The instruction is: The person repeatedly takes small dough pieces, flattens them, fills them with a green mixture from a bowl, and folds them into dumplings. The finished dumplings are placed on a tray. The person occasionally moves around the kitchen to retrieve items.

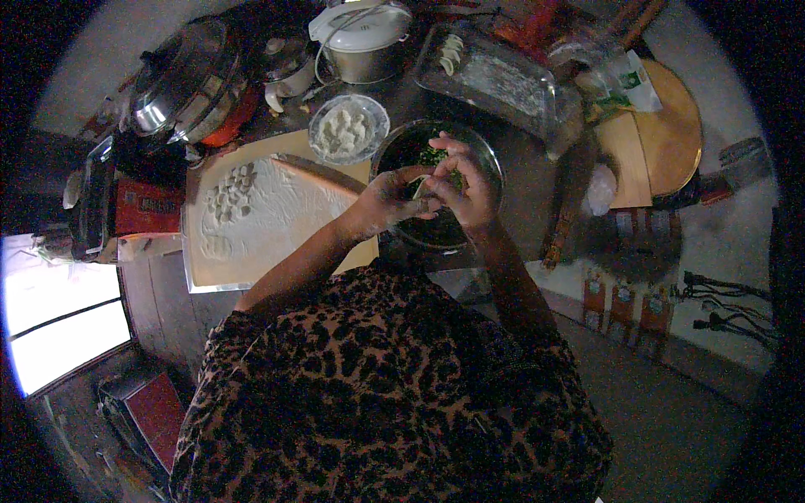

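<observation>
Over a round bowl (497, 165), my left hand (391, 200) and my right hand (466, 188) meet at the fingertips. Between them they pinch a small pale dumpling wrapper (417, 186), partly hidden by the fingers. Chopped green filling (434, 153) shows in the bowl behind my right hand. To the left lies a floured board (283, 220) bearing several small dough pieces (233, 193). A wooden rolling pin (317, 172) rests across the board, its near end hidden by my left hand. Beyond it stands a bowl of flour (346, 131).
A clear tray (503, 78) at the back right holds several shaped dumplings (451, 54). An electric cooker (361, 47) with a white lid stands at the back. Left of it are a small lidded pot (288, 69) and a large lidded pan (188, 82). A round wooden board (676, 126) lies at right.
</observation>
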`<state>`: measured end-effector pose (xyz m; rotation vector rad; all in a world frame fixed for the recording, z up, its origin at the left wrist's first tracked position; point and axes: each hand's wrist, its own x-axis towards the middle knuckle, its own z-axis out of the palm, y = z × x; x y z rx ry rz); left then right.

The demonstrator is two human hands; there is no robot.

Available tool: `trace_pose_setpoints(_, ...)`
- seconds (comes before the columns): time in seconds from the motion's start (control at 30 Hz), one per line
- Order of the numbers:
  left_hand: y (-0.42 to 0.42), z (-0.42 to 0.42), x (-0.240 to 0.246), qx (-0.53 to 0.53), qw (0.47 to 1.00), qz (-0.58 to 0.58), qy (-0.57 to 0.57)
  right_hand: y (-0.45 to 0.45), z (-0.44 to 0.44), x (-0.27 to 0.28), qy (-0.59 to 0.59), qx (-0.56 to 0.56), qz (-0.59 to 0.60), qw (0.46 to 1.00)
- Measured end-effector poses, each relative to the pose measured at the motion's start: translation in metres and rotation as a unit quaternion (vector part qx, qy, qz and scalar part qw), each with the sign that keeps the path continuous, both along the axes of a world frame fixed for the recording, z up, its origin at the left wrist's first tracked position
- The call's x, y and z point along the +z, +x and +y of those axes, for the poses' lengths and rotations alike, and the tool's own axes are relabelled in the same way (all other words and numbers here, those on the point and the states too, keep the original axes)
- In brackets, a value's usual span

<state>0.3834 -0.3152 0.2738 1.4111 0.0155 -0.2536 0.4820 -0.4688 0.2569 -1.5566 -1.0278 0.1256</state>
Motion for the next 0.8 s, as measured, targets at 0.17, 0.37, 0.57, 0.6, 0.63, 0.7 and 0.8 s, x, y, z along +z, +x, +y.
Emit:
trace_pose_setpoints(0.17, -0.001, 0.001, 0.009, 0.006, 1.000, -0.019, 0.012, -0.003, -0.004, 0.010, -0.015, 0.007, 0.005, 1.000)
trace_pose_setpoints(0.37, 0.000, -0.001, 0.009, 0.034, 0.995, -0.091, -0.001, -0.003, -0.007, 0.015, -0.043, 0.027, -0.029, 0.998)
trace_pose_setpoints(0.57, 0.002, 0.002, 0.003, 0.022, 0.993, -0.112, 0.042, -0.003, -0.003, 0.011, -0.026, 0.028, -0.031, 0.999)
trace_pose_setpoints(0.6, 0.003, 0.003, 0.003, 0.019, 0.989, -0.134, 0.060, -0.004, -0.002, 0.011, -0.007, 0.026, -0.016, 1.000)
trace_pose_setpoints(0.63, 0.003, 0.003, 0.002, 0.022, 0.989, -0.124, 0.074, -0.005, -0.001, 0.012, 0.010, 0.030, -0.001, 1.000)
trace_pose_setpoints(0.7, 0.003, 0.004, 0.003, 0.018, 0.981, -0.136, 0.140, -0.005, 0.000, 0.013, 0.009, 0.008, -0.056, 0.998)
trace_pose_setpoints(0.8, 0.003, 0.003, 0.004, 0.037, 0.979, -0.150, 0.135, -0.003, -0.001, 0.016, 0.019, -0.019, -0.088, 0.996)
